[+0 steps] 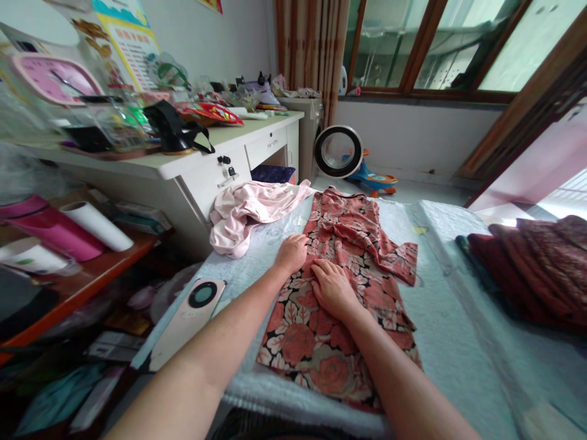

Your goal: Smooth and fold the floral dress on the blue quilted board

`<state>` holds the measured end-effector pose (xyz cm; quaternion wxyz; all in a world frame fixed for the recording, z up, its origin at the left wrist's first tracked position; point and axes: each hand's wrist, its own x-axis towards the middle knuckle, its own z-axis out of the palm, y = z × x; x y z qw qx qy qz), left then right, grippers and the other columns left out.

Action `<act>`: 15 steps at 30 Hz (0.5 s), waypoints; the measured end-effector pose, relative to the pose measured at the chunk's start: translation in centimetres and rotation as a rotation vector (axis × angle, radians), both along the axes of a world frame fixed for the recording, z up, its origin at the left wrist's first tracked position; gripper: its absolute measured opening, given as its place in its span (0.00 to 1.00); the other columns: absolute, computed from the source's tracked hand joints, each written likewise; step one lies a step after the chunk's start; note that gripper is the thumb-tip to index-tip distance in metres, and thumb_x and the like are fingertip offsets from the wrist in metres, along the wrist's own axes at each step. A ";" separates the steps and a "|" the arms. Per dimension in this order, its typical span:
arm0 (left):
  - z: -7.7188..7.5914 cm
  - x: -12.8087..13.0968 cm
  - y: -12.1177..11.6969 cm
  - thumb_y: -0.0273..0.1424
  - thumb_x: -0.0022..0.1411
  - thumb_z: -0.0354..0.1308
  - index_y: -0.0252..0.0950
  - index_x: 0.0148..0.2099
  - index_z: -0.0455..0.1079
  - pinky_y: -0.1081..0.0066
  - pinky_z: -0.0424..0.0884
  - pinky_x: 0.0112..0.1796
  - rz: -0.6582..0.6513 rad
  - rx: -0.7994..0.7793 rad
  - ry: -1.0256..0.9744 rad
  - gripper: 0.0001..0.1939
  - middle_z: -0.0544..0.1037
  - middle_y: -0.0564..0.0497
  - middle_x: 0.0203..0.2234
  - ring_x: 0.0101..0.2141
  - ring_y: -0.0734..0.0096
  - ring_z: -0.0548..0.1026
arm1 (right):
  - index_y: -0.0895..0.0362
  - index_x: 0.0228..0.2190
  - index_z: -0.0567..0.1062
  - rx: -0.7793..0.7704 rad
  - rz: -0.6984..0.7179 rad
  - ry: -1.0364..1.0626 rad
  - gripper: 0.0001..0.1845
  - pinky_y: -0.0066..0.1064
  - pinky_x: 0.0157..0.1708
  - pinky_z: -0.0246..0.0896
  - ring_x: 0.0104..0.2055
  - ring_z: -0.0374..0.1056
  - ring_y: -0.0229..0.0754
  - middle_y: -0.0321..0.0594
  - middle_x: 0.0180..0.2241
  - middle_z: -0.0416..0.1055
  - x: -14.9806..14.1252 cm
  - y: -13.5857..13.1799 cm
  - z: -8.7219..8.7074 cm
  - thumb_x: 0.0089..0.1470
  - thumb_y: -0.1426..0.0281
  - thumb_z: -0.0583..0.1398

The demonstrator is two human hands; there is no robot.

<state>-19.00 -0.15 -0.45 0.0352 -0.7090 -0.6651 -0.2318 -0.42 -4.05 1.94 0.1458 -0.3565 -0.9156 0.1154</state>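
A rust-red floral shirt (330, 360) with black and cream leaves lies spread on a pale blue cloth, collar at the far end, one short sleeve (403, 260) out to the right. At its left edge my left hand (292, 253) is closed, fingers curled onto the fabric; the fingertips are partly hidden. My right hand (334, 287) rests on the middle of the shirt, palm down with fingers stretched out. Wrinkles run across the fabric beyond both hands. Left of the shirt's far half lies a crumpled pale pink garment (257, 208).
A phone (190, 318) lies face down at the left edge of the blue cloth (463, 342). Folded dark red clothes (527, 263) are stacked at the right. Beyond stand a cluttered white desk (192, 177) and a washing machine with its round door (338, 151) ajar.
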 end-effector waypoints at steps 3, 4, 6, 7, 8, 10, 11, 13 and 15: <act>0.1 0.1 -0.9 0.22 0.63 0.51 0.36 0.51 0.73 0.64 0.67 0.56 -0.017 0.000 0.000 0.17 0.78 0.47 0.50 0.52 0.65 0.73 | 0.56 0.54 0.71 -0.005 -0.004 -0.003 0.21 0.41 0.62 0.51 0.62 0.58 0.47 0.46 0.60 0.65 0.0 0.0 0.1 0.60 0.69 0.55; 0.1 0.1 -1.2 0.22 0.63 0.51 0.36 0.52 0.73 0.64 0.67 0.56 -0.019 0.001 0.001 0.17 0.78 0.46 0.50 0.52 0.65 0.73 | 0.56 0.54 0.71 -0.006 -0.004 -0.002 0.21 0.41 0.62 0.51 0.62 0.58 0.47 0.46 0.60 0.66 0.0 0.0 0.1 0.60 0.69 0.55; 0.1 0.2 -1.9 0.22 0.64 0.51 0.35 0.51 0.73 0.63 0.67 0.56 -0.019 0.002 0.004 0.16 0.77 0.45 0.51 0.52 0.65 0.73 | 0.56 0.54 0.71 -0.004 -0.001 0.004 0.21 0.41 0.62 0.51 0.62 0.58 0.47 0.46 0.59 0.66 0.0 0.0 0.0 0.60 0.69 0.55; 0.1 0.2 -2.3 0.22 0.64 0.51 0.35 0.51 0.73 0.63 0.67 0.56 -0.020 0.001 0.007 0.16 0.77 0.45 0.51 0.52 0.64 0.73 | 0.57 0.54 0.71 -0.003 0.002 0.009 0.21 0.41 0.62 0.51 0.62 0.58 0.47 0.46 0.59 0.66 0.0 0.0 0.0 0.60 0.69 0.55; 0.2 0.3 -2.6 0.22 0.64 0.51 0.35 0.50 0.73 0.63 0.67 0.56 -0.022 -0.003 0.012 0.16 0.77 0.44 0.51 0.52 0.64 0.73 | 0.57 0.54 0.71 -0.003 0.004 0.013 0.21 0.41 0.62 0.51 0.62 0.58 0.47 0.46 0.59 0.66 0.0 0.0 0.0 0.60 0.70 0.55; 0.3 0.4 -3.4 0.22 0.64 0.51 0.35 0.50 0.73 0.62 0.67 0.56 -0.027 -0.020 0.026 0.15 0.77 0.45 0.51 0.53 0.64 0.73 | 0.57 0.54 0.71 -0.005 0.008 0.020 0.21 0.41 0.62 0.51 0.62 0.58 0.46 0.46 0.59 0.66 0.0 0.1 -0.1 0.60 0.70 0.55; 0.4 0.5 -3.8 0.23 0.65 0.50 0.35 0.50 0.73 0.61 0.66 0.56 -0.025 -0.032 0.034 0.15 0.77 0.45 0.52 0.53 0.63 0.72 | 0.57 0.54 0.71 -0.007 0.008 0.024 0.21 0.41 0.62 0.51 0.62 0.58 0.46 0.46 0.59 0.66 0.0 0.1 -0.2 0.60 0.70 0.55; 0.5 0.8 -4.6 0.24 0.65 0.50 0.36 0.52 0.72 0.60 0.66 0.56 -0.006 -0.063 0.053 0.15 0.76 0.45 0.53 0.55 0.62 0.71 | 0.58 0.55 0.71 -0.012 0.006 0.031 0.21 0.41 0.63 0.51 0.62 0.58 0.46 0.46 0.59 0.66 0.1 0.1 -0.3 0.60 0.70 0.55; 0.6 1.1 -5.4 0.24 0.66 0.50 0.37 0.54 0.70 0.57 0.66 0.56 0.025 -0.099 0.073 0.17 0.74 0.45 0.56 0.56 0.59 0.70 | 0.58 0.55 0.71 -0.020 0.004 0.037 0.21 0.41 0.63 0.51 0.62 0.59 0.46 0.46 0.59 0.66 0.1 0.2 -0.3 0.60 0.69 0.55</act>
